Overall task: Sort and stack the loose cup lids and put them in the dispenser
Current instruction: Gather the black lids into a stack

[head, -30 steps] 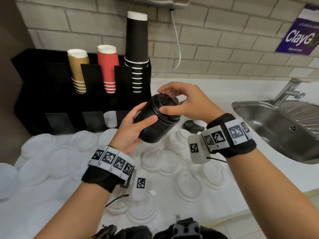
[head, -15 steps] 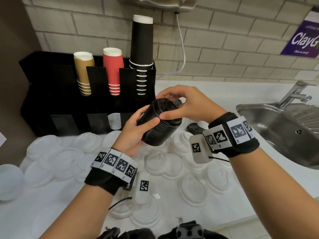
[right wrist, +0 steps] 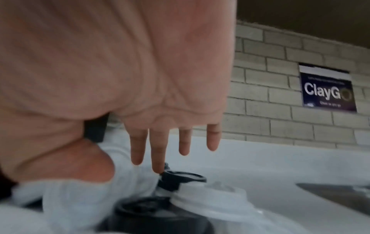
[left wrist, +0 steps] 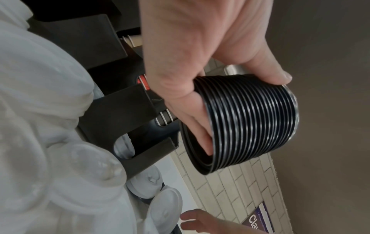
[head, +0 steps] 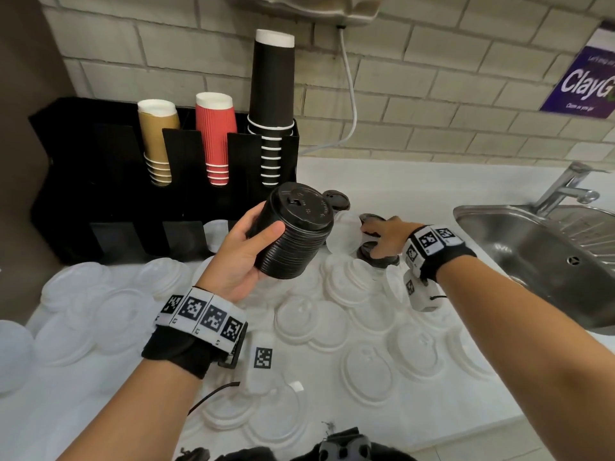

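Black lids, nested into one ribbed stack [head: 294, 236], sit in the left hand [head: 241, 257], thumb across the side and fingers curled around the back, held above the white bench [head: 416, 181] in front of the dispenser [head: 100, 194]. The right hand [head: 386, 236] has left the stack top, where it rested earlier, and now reaches with straight, spread fingers to a loose black lid [right wrist: 183, 178] among clear lids [head: 309, 319], middle fingertip touching its edge.
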The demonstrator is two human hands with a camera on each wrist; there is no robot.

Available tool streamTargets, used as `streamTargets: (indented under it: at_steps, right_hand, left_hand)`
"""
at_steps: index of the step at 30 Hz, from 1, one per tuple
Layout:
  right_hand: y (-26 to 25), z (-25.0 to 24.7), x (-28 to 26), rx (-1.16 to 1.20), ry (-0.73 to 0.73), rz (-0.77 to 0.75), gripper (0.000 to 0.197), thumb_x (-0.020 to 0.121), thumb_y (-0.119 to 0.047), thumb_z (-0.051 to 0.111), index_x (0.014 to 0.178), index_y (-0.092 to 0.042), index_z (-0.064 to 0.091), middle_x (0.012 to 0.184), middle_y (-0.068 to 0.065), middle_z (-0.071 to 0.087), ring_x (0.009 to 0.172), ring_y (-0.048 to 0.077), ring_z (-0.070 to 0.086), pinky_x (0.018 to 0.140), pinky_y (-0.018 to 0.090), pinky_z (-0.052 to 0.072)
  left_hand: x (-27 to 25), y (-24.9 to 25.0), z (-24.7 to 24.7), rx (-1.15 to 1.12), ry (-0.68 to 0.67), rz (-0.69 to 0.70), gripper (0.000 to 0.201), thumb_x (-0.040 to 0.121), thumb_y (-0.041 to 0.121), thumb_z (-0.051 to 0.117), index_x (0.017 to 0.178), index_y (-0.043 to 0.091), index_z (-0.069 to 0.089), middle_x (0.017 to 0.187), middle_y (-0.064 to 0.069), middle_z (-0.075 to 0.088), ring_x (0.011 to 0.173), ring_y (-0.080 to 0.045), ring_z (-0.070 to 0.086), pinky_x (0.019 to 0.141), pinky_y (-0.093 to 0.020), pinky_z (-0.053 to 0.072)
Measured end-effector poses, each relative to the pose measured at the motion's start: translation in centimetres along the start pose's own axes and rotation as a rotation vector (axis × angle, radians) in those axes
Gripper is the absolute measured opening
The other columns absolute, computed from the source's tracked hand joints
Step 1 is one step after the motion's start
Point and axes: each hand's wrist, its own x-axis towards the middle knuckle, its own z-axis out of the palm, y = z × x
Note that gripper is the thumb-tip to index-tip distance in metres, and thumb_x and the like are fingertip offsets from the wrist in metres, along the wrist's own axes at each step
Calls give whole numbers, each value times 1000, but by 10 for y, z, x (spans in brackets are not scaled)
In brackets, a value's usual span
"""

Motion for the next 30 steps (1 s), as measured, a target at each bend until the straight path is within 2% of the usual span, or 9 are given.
streamTargets:
  at_steps: [5, 8, 10, 15, 18, 21, 24, 26, 30]
  right_hand:
    - [12, 12, 31, -101, -55, 8, 81, 57, -49, 54, 130, -60, 20, 125, 13, 34, 101, 36, 53, 72, 35, 44]
    - [16, 15, 36, -102, -70, -10, 67, 59, -46, 53, 116, -69, 28, 110, 7, 31, 99, 35, 52, 70, 31, 41]
    - [17, 18, 34, -85, -65, -29, 58, 64, -43, 51, 112, -70, 35, 110, 6, 32, 100, 35, 51, 75, 31, 39]
    - [25, 27, 30, -21, -5, -60, 52, 75, -36, 51, 117, -65, 40, 108, 3, 33, 82, 24, 49, 79, 27, 40]
    - [28, 28, 29, -6, 45, -86, 53, 78, -36, 53, 123, -60, 38, 102, 0, 43, 101, 27, 40, 82, 29, 32]
    - [27, 13, 22, 35, 88, -86, 62, 68, -55, 50, 126, -61, 31, 119, 2, 48, 117, 32, 36, 91, 42, 36]
    - [24, -5, 9, 268, 77, -135, 76, 62, -57, 54, 131, -48, 25, 118, 8, 56, 106, 30, 49, 84, 39, 38]
    - [16, -14, -4, 576, 93, -242, 71, 69, -44, 61, 130, -39, 27, 107, 11, 61, 95, 28, 55, 83, 36, 41]
    - [-15, -18, -40, 1048, 225, -576, 49, 76, -23, 59, 119, -41, 43, 95, 10, 54, 88, 20, 55, 85, 31, 47]
  left_hand:
    - [-2, 4, -3, 2, 13, -2, 61, 70, 24, 66, 129, 28, 54, 137, -5, 57, 120, -22, 59, 78, -36, 56]
    - [-3, 4, -3, 2, 21, 0, 60, 70, 24, 66, 129, 28, 54, 136, -5, 58, 119, -22, 60, 76, -35, 58]
    - [-3, 3, -3, 6, 21, 2, 58, 70, 24, 67, 126, 29, 55, 136, -5, 58, 118, -21, 61, 75, -34, 58]
    - [-4, 1, -4, 24, 4, -3, 57, 67, 28, 70, 123, 33, 58, 133, -2, 61, 116, -19, 62, 74, -35, 58]
    - [-4, 1, -5, 23, -5, 1, 55, 67, 28, 71, 120, 34, 59, 131, -1, 62, 113, -18, 64, 72, -35, 58]
    - [-4, 0, -7, 24, 11, 3, 57, 64, 30, 72, 119, 34, 59, 131, -1, 62, 112, -18, 65, 72, -35, 59]
    - [-3, -2, -8, 17, 25, 3, 55, 67, 29, 70, 121, 32, 58, 132, -3, 61, 115, -20, 63, 72, -35, 58]
    - [-2, -4, -7, 11, 28, 4, 51, 70, 28, 69, 120, 32, 59, 131, -3, 62, 113, -19, 64, 71, -35, 58]
    - [0, -8, -3, 9, 43, 17, 51, 67, 27, 72, 117, 32, 61, 130, -3, 62, 114, -19, 63, 78, -35, 57]
